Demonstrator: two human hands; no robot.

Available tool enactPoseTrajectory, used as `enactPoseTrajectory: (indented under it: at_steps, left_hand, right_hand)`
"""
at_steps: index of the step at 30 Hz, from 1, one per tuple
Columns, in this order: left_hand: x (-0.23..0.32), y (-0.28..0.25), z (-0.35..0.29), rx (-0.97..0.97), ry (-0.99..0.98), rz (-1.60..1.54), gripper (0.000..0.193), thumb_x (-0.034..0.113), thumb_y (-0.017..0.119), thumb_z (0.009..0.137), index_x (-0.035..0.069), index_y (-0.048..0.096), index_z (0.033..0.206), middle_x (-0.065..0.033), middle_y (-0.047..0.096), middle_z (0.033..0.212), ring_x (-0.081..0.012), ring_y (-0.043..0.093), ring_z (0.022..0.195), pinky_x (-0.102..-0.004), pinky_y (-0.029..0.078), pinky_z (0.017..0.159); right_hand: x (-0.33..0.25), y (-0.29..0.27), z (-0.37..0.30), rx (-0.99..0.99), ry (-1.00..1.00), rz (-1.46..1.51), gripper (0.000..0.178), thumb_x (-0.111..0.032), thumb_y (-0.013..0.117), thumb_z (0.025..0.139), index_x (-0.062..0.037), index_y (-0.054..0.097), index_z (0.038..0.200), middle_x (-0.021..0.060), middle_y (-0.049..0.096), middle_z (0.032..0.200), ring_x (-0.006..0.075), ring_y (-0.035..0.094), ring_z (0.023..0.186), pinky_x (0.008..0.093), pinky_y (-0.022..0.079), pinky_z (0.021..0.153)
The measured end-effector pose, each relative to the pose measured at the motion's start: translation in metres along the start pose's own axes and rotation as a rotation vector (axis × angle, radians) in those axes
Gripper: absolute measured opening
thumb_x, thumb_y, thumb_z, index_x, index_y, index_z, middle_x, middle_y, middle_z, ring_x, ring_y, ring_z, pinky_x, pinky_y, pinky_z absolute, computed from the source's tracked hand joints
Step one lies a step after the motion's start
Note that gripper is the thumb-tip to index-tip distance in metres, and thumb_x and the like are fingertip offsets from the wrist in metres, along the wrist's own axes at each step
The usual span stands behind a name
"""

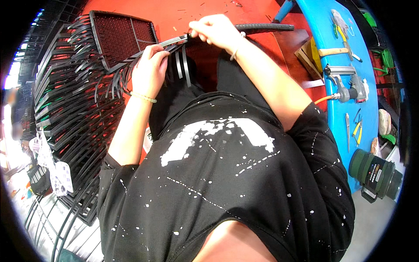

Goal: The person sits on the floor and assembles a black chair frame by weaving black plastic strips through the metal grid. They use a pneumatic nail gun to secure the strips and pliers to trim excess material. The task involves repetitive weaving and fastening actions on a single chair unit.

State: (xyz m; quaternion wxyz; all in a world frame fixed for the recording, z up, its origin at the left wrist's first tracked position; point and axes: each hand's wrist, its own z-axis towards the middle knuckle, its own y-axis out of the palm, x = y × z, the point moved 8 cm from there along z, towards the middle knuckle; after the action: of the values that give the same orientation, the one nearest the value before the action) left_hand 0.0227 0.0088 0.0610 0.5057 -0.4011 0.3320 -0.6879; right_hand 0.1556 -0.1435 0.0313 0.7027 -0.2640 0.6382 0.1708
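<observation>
A curved black bar (264, 27), its right part wrapped in woven strip, runs across above my lap. My left hand (149, 69) is closed over its left part, where flat black plastic strips (185, 65) bunch up and hang down. At the bar's middle my right hand (217, 32) pinches a dark strip between thumb and fingertips. Its far end is hidden. Between my hands a shiny grey stretch (174, 41) of the bar shows. A woven dark panel (122, 39) in a black frame stands just beyond my left hand.
Many black slatted frames (65, 109) stack up at the left. A blue table (325, 22) on the right carries a wooden-handled hammer (334, 51), a pneumatic tool (348, 92) with an orange hose, and yellow-handled pliers (358, 132). A large dark-green jar (372, 172) stands by its near corner.
</observation>
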Motion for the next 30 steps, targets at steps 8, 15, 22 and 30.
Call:
enactPoseTrajectory:
  at_steps: [8, 15, 22, 30]
  left_hand:
    - [0.034, 0.003, -0.018, 0.099, 0.101, 0.010, 0.014, 0.010, 0.080, 0.076, 0.010, 0.075, 0.089, -0.0024, 0.066, 0.093, -0.0227, 0.064, 0.088, -0.0359, 0.052, 0.079]
    - [0.041, 0.015, -0.018, 0.030, 0.099, -0.053, 0.013, 0.012, 0.081, 0.078, 0.010, 0.075, 0.090, -0.0034, 0.065, 0.089, -0.0242, 0.066, 0.078, -0.0359, 0.052, 0.068]
    - [0.040, 0.017, -0.019, 0.045, 0.080, -0.135, 0.012, 0.016, 0.077, 0.084, 0.010, 0.075, 0.094, -0.0057, 0.071, 0.088, -0.0254, 0.070, 0.077, -0.0344, 0.056, 0.068]
    - [0.012, 0.012, -0.020, 0.157, -0.271, -0.458, 0.016, 0.016, 0.076, 0.089, 0.007, 0.077, 0.101, -0.0088, 0.076, 0.095, -0.0213, 0.074, 0.082, -0.0292, 0.057, 0.074]
  right_hand:
    - [0.047, 0.040, -0.062, -0.202, -0.194, -0.577, 0.036, -0.037, 0.065, 0.089, -0.0065, 0.069, 0.072, 0.0155, 0.067, 0.069, 0.0360, 0.065, 0.066, 0.0449, 0.051, 0.063]
    - [0.068, 0.032, -0.063, -0.096, -0.119, -0.487, 0.032, -0.034, 0.068, 0.089, -0.0058, 0.069, 0.073, 0.0159, 0.067, 0.069, 0.0347, 0.067, 0.067, 0.0438, 0.053, 0.065]
    - [0.037, 0.022, -0.058, 0.111, -0.196, -0.543, 0.022, -0.030, 0.072, 0.087, -0.0078, 0.072, 0.085, 0.0081, 0.068, 0.078, 0.0295, 0.066, 0.073, 0.0399, 0.053, 0.066]
    - [0.060, 0.028, -0.047, -0.001, -0.014, -0.194, 0.028, -0.026, 0.068, 0.093, -0.0029, 0.072, 0.078, 0.0073, 0.066, 0.064, 0.0117, 0.059, 0.058, 0.0305, 0.049, 0.058]
